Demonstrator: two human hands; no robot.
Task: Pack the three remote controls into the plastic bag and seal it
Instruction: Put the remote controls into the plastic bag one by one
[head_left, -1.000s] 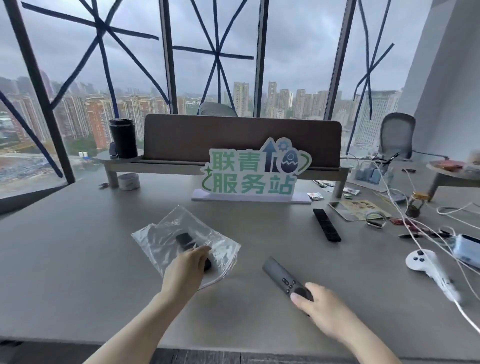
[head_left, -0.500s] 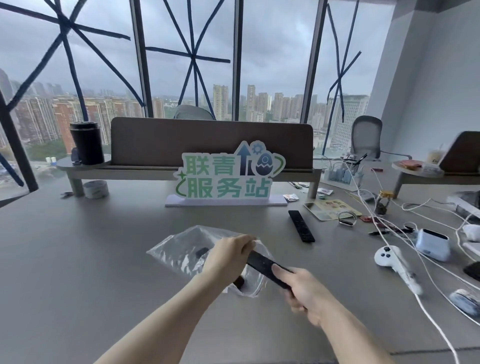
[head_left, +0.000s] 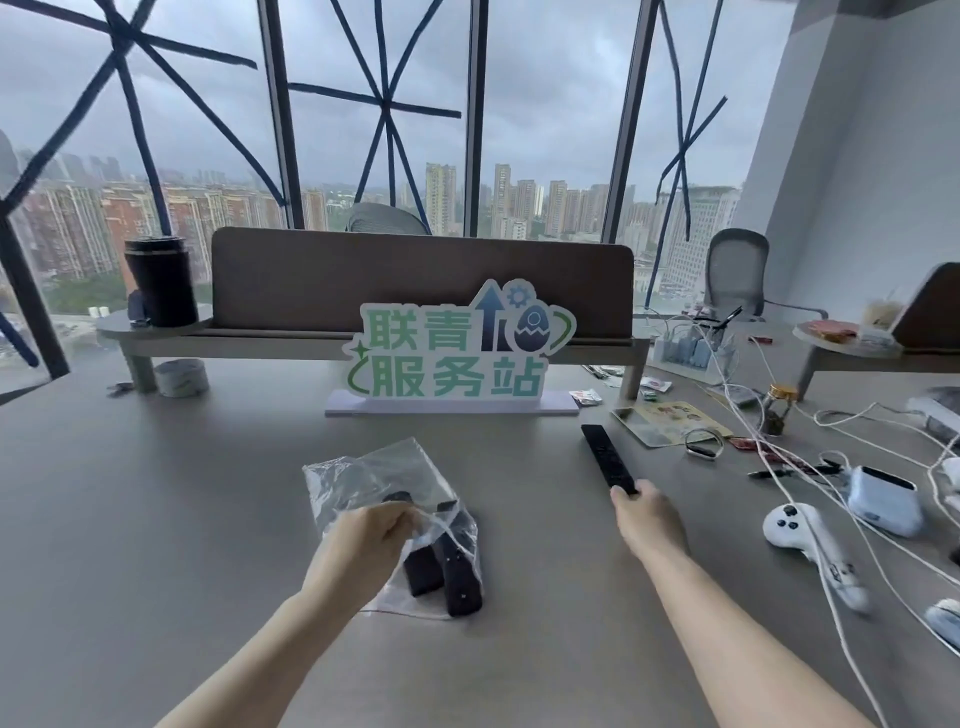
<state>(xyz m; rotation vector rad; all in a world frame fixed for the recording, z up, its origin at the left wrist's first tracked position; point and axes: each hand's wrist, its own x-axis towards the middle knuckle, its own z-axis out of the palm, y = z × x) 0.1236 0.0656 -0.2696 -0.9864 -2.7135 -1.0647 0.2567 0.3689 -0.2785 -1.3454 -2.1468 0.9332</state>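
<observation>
A clear plastic bag (head_left: 363, 478) lies on the grey desk (head_left: 156, 519) in front of me. Two dark remote controls sit inside it: a short one (head_left: 422, 569) and a longer one (head_left: 457, 577) side by side. My left hand (head_left: 371, 540) pinches the bag's open edge and holds it up. A long black remote (head_left: 605, 457) lies on the desk to the right, pointing away from me. My right hand (head_left: 644, 512) has its fingers closed on the near end of that remote.
A green-lettered sign (head_left: 457, 353) stands on a white base behind the bag. To the right lie a white game controller (head_left: 795, 530), a white box (head_left: 883, 499), white cables (head_left: 857, 561), a wristband (head_left: 704, 444) and a card. A tape roll (head_left: 182, 376) sits at far left.
My right hand let the second remote go inside the bag, then reached right and took hold of the long black remote. My left hand still holds the bag's opening.
</observation>
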